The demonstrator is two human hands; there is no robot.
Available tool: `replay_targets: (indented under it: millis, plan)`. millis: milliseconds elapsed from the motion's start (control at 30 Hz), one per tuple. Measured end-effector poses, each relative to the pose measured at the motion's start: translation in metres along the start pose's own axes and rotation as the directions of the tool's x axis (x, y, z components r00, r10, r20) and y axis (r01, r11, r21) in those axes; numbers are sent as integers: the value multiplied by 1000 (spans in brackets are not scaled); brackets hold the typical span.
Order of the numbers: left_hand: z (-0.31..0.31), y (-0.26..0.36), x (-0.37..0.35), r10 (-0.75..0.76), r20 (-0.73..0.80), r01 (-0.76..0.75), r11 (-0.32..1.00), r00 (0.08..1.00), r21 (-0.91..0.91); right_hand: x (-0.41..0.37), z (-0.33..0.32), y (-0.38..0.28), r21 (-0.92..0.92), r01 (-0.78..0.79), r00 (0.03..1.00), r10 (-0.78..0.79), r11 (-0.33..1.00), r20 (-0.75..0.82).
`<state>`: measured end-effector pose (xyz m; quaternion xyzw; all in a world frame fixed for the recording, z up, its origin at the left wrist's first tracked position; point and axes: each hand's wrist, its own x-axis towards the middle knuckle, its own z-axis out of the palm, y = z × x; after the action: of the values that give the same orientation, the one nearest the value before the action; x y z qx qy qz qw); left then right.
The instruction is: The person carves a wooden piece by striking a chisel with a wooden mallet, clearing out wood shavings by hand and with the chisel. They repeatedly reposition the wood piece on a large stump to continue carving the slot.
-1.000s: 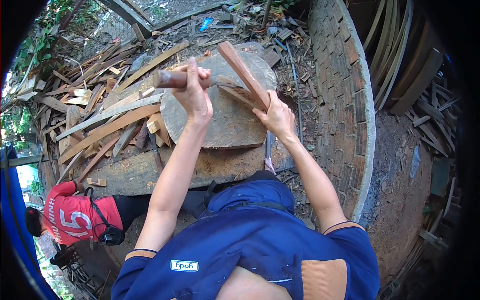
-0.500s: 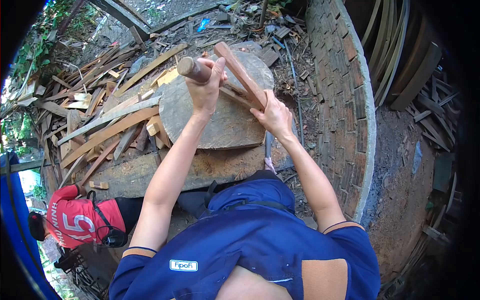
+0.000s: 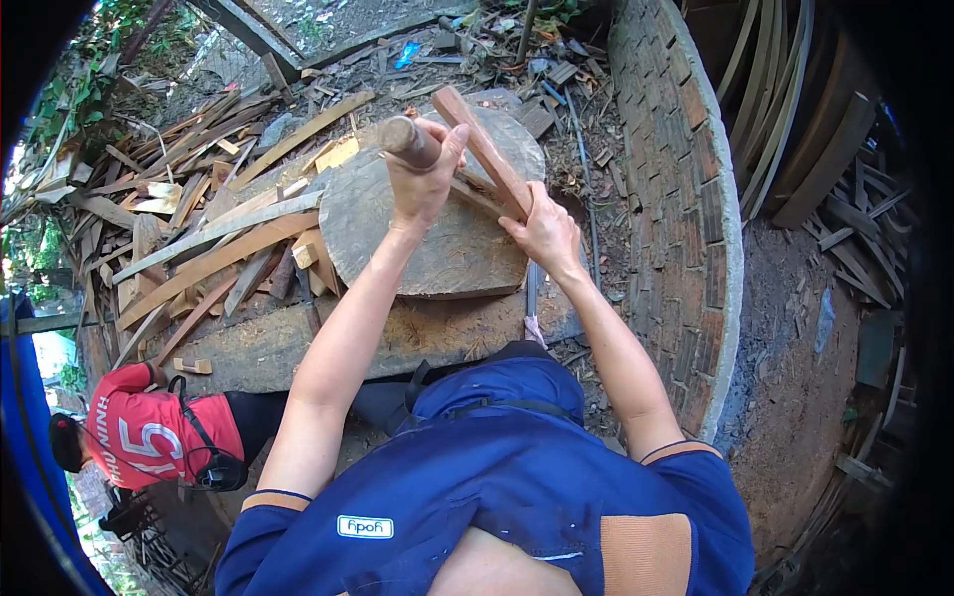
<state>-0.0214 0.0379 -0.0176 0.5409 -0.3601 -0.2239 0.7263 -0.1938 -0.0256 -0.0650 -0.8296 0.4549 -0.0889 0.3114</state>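
Note:
My left hand (image 3: 421, 187) is wrapped round a thick wooden tool handle (image 3: 409, 141), its round butt end turned up toward me; the tool's working end is hidden behind the hand. My right hand (image 3: 547, 230) grips the lower end of a reddish-brown wooden bar (image 3: 482, 147), which slants up and left so its far end rises beside my left hand. A narrow brown length (image 3: 479, 195) shows between the two hands, below the bar. Under all this is a broad round chopping block (image 3: 437, 253), cut from a tree trunk.
Offcuts and long boards (image 3: 214, 253) lie heaped left of the block. A curved brick wall (image 3: 676, 228) rises on the right, with stacked planks (image 3: 840, 164) beyond. At lower left is a person in a red shirt (image 3: 164, 437), near a small wood piece (image 3: 193, 367) on a thick beam (image 3: 258, 353).
My left hand and the tool handle have shifted slightly right and down, closer to the bar. The bar tilts a little differently, while my right hand stays nearly in place.

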Motion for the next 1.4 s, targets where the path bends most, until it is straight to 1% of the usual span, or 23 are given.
replay_targets:
  millis: [100,167,267,333,400,433,500,533,633,700,733,800,833,867,933,967,1000,1067,1100,1133,1200,1333,1400]
  plan:
    - [2,-5,-4,72,-12,-72,997,997,1,6,-4,4,-24,51,999,-51,998,-12]
    - [3,-5,-8,89,-26,-89,996,996,-13,23,-12,12,166,-37,979,2,985,205]
    - [3,-4,-10,86,-62,-89,994,994,-57,19,-53,-18,295,145,987,-158,944,19]
    - [2,0,-11,34,-38,-28,988,999,155,-10,-108,-72,437,316,949,-285,842,-136]
    - [7,2,-11,16,-41,-13,997,999,70,-23,-133,-94,359,632,771,-509,687,-383]
    - [8,2,-10,36,-36,-35,999,999,39,-29,-140,-97,355,637,766,-511,685,-389]
    - [10,2,-7,58,-37,-57,998,998,7,-40,-155,-97,16,656,746,-645,755,-165]
    - [9,-1,-7,65,-41,-64,998,997,5,-44,-165,-99,-280,575,813,-576,768,89]
    - [10,3,-3,201,-48,-197,978,979,71,-52,-177,-108,-380,556,825,-547,740,142]
    - [11,6,-10,87,-47,-88,996,995,-10,-59,-168,-106,50,681,724,-662,730,-191]
    - [11,2,-12,83,-52,-84,996,995,-8,-57,-162,-102,54,681,725,-663,730,-186]
    - [12,-3,-12,235,-74,-238,971,969,-39,-51,-152,-90,-189,528,849,-521,828,87]
    - [12,-3,-11,205,-92,-212,975,974,-71,-49,-149,-86,-61,549,835,-544,833,86]
    - [12,-3,-4,218,-88,-225,971,972,-77,-45,-148,-83,-71,553,833,-548,830,76]
    - [4,-3,-8,31,-63,-34,998,998,-50,-43,-133,-73,267,425,897,-442,865,4]
    - [3,-3,-9,34,-61,-33,999,998,12,-39,-122,-67,333,403,912,-405,853,-64]
    - [2,0,-11,31,-61,-30,999,998,13,-30,-107,-56,334,400,913,-404,853,-63]
    - [5,3,-14,48,-75,-41,995,996,96,-12,-72,-26,341,156,988,-152,927,-37]
    - [5,-2,-12,44,-103,-46,999,994,-19,-7,-56,-16,302,92,996,-93,949,-13]
    - [5,-5,-12,43,-99,-44,999,994,-17,-3,-39,-6,261,31,999,-35,965,11]
    - [4,-7,-12,86,-145,-101,990,986,-99,-1,-13,7,107,68,996,-62,992,-63]
    - [-9,-12,-5,0,-303,-63,978,953,-200,-5,6,2,118,-38,998,43,992,-40]
    - [-19,-17,2,-98,-464,-71,941,881,-332,-7,6,1,122,-49,996,57,991,-62]
